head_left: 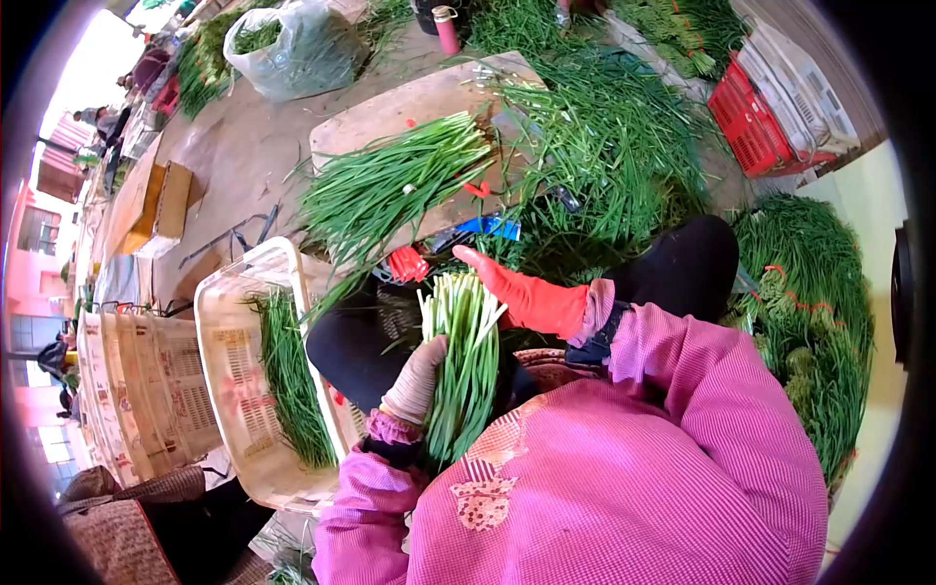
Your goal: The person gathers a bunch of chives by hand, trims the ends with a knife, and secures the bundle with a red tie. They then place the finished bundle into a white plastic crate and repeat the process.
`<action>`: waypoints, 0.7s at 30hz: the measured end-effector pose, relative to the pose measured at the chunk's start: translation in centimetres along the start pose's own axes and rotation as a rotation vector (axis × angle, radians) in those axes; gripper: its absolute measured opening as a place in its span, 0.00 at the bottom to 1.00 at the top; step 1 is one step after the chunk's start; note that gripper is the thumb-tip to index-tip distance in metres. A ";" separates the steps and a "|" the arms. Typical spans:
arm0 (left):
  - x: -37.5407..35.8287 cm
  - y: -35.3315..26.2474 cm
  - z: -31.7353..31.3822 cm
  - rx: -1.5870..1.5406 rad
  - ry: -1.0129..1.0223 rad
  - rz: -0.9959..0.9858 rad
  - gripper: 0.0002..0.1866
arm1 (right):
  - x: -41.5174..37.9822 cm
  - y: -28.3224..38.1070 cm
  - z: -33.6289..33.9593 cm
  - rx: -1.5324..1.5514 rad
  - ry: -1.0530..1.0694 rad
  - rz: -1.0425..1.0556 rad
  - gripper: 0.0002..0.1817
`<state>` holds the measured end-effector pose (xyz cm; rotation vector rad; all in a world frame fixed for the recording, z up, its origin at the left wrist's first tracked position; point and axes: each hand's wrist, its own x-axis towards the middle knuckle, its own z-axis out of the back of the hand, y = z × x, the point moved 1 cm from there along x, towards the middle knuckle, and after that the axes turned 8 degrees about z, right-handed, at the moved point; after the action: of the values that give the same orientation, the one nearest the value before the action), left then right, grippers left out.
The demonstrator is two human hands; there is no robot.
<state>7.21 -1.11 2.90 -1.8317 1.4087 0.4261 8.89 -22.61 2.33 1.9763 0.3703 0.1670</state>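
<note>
My left hand [416, 378], in a pale glove, is wrapped round a bunch of garlic chives [462, 385] over my lap, its pale stem ends pointing away from me. My right hand [526, 292], in a red glove, is open beside the top of the bunch, fingers stretched out flat near the stem ends. Just beyond lies a bundle of red ties [407, 264], close to a blue packet [492, 227]. A loose heap of garlic chives [395, 180] rests on the wooden board [356, 132] in front of me.
A white plastic basket [210, 322] holding chives stands at my left, next to stacked crates [136, 390]. Loose greens [614, 136] spread at the front right. Tied bundles [814, 302] lie at my right, below a red crate [746, 117]. A plastic bag [302, 58] and pink bottle [447, 31] stand farther off.
</note>
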 end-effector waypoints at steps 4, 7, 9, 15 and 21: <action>0.1 0.5 -1.6 0.268 0.005 -0.136 0.28 | 0.8 -0.9 -0.5 -0.307 -0.076 0.134 0.45; 0.0 0.6 -2.0 0.411 -0.040 -0.182 0.29 | 1.6 -0.9 -0.2 -0.150 0.002 0.031 0.35; 0.6 0.6 -0.9 0.376 0.046 -0.149 0.29 | 2.0 -1.0 -0.7 -0.101 0.009 0.067 0.33; 1.7 0.4 0.4 0.453 0.151 -0.142 0.27 | 2.9 0.1 -2.2 -0.081 -0.003 -0.001 0.23; 0.0 -3.1 -2.7 0.250 0.333 -0.015 0.31 | 4.9 2.2 -2.9 0.245 0.019 -0.091 0.12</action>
<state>9.55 -2.87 5.81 -1.7585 1.5868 -0.0682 13.07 -19.34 5.25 2.1952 0.5121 0.0858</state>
